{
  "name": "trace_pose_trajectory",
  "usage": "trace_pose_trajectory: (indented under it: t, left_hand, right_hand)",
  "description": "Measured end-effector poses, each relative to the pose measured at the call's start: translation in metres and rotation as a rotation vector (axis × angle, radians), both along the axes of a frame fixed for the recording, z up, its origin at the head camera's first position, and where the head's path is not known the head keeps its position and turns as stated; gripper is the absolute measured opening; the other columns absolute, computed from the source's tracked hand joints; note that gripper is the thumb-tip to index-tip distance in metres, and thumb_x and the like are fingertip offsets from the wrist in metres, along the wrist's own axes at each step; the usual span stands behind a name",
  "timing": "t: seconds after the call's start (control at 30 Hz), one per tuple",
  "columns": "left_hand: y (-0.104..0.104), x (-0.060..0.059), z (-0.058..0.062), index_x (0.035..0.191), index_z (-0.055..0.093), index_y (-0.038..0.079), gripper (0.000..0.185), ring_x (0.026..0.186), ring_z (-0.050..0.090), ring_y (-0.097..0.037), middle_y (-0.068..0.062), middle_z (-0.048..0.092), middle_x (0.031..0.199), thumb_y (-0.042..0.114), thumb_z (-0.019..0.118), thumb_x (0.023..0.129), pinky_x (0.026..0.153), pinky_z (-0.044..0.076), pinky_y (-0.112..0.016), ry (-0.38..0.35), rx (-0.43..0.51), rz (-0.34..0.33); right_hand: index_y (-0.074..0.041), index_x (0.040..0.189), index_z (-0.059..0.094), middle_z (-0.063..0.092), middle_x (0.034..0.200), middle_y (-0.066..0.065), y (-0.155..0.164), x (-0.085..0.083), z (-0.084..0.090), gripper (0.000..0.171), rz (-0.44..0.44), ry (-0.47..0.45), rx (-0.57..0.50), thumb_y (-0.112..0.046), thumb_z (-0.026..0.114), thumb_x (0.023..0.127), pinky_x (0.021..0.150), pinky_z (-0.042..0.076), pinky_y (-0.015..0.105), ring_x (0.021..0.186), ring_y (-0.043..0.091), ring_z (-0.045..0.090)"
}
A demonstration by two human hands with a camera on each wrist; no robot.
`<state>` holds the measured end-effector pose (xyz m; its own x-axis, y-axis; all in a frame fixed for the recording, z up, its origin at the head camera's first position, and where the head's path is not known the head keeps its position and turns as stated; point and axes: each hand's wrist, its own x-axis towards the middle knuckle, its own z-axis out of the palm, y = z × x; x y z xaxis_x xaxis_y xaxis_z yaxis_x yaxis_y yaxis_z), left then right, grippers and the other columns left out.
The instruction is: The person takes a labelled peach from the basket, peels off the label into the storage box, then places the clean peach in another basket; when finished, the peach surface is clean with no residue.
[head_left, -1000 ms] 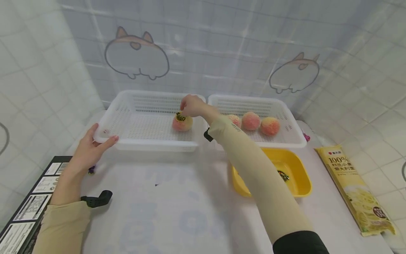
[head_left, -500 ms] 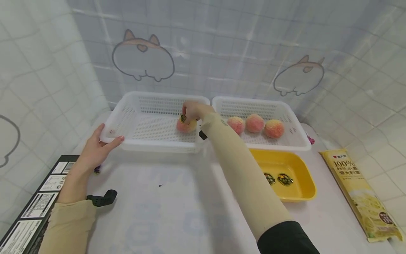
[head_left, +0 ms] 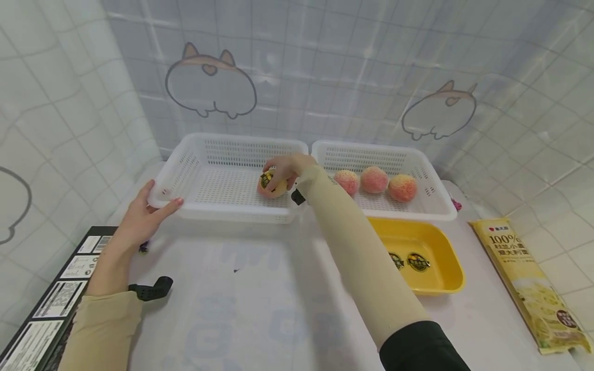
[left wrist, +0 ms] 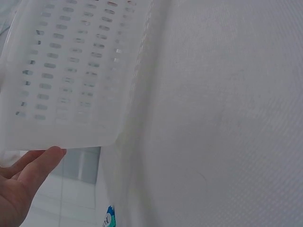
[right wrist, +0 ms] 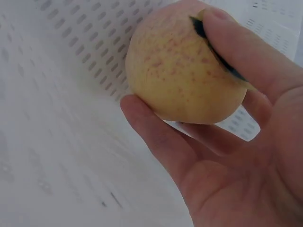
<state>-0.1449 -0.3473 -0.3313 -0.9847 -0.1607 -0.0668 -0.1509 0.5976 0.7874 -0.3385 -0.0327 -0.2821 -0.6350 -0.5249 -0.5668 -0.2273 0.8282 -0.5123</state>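
— What is held by the right hand (head_left: 289, 166)?

— A round yellow-pink peach with a dark sticker (head_left: 271, 184) is cupped by it, fingers curled beneath and the thumb pressed on the sticker, as is plainly shown in the right wrist view (right wrist: 187, 71). The fruit is kept low inside the white perforated plastic basket (head_left: 185, 172), at that hand's near side.

— And the left hand (head_left: 147, 212)?

— The basket's front corner is pinched by it, thumb over the rim and fingers underneath.

— How is the peach likely to be handled?

— It is judged light but soft-skinned and easily bruised, so a broad cradle round its widest part is called for rather than a fingertip squeeze. The glossy sticker is probably slick; little grip should be expected there.

— What lies beyond the right hand?

— To its right, three more peaches (head_left: 374, 180) are lined up in a second white basket (head_left: 431, 178); nearer the forearm, a yellow plastic tray (head_left: 443, 247) with two spare stickers (head_left: 410, 261) is set on the bench.
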Motion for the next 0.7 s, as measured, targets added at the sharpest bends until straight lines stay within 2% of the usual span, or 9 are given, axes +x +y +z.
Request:
trace_pose_trajectory:
  t: [0.17, 0.3, 0.4, 0.53, 0.7]
  left_hand:
    - [0.001, -0.001, 0.001, 0.158, -0.018, 0.014, 0.106, 0.143, 0.023, -0.057, -0.032, 0.015, 0.161, 0.055, 0.058, 0.096, 0.109, 0.023, -0.074, 0.0, -0.011, -0.012]
    - [-0.001, -0.001, 0.004, 0.158, -0.017, 0.015, 0.105, 0.142, 0.023, -0.058, -0.033, 0.014, 0.161, 0.055, 0.057, 0.096, 0.109, 0.022, -0.075, 0.004, -0.019, -0.019]
    - [-0.003, -0.002, 0.007, 0.158, -0.018, 0.015, 0.104, 0.143, 0.021, -0.058, -0.032, 0.011, 0.162, 0.055, 0.056, 0.097, 0.109, 0.021, -0.075, 0.003, -0.02, -0.023]
    - [-0.006, -0.004, 0.008, 0.158, -0.018, 0.014, 0.104, 0.143, 0.021, -0.058, -0.032, 0.012, 0.161, 0.054, 0.056, 0.097, 0.109, 0.021, -0.075, 0.008, -0.019, -0.033]
    - [-0.012, -0.004, 0.008, 0.157, -0.019, 0.015, 0.105, 0.143, 0.019, -0.058, -0.032, 0.009, 0.162, 0.055, 0.056, 0.096, 0.108, 0.022, -0.075, -0.006, -0.024, -0.034]
  right_hand:
    - [-0.029, 0.149, 0.042, 0.044, 0.141, 0.003, 0.003, 0.011, 0.007, 0.069, -0.004, -0.019, -0.068, -0.03, 0.076, 0.088, 0.1, 0.051, 0.039, 0.113, 0.024, 0.063]
    - [-0.022, 0.153, 0.038, 0.041, 0.146, 0.006, 0.005, 0.024, 0.032, 0.07, 0.016, -0.053, -0.13, -0.019, 0.071, 0.091, 0.099, 0.053, 0.042, 0.118, 0.024, 0.058]
    - [-0.02, 0.154, 0.036, 0.042, 0.146, 0.007, 0.01, 0.027, 0.047, 0.071, 0.044, -0.062, -0.172, -0.018, 0.07, 0.091, 0.1, 0.052, 0.045, 0.117, 0.024, 0.058]
    - [-0.025, 0.151, 0.042, 0.049, 0.136, 0.006, 0.018, 0.03, 0.052, 0.069, 0.075, -0.039, -0.232, -0.022, 0.074, 0.09, 0.098, 0.053, 0.044, 0.114, 0.023, 0.058]
    - [-0.028, 0.148, 0.046, 0.052, 0.132, 0.001, 0.031, 0.048, 0.053, 0.068, 0.109, 0.005, -0.283, -0.022, 0.077, 0.088, 0.093, 0.055, 0.039, 0.117, 0.02, 0.055]
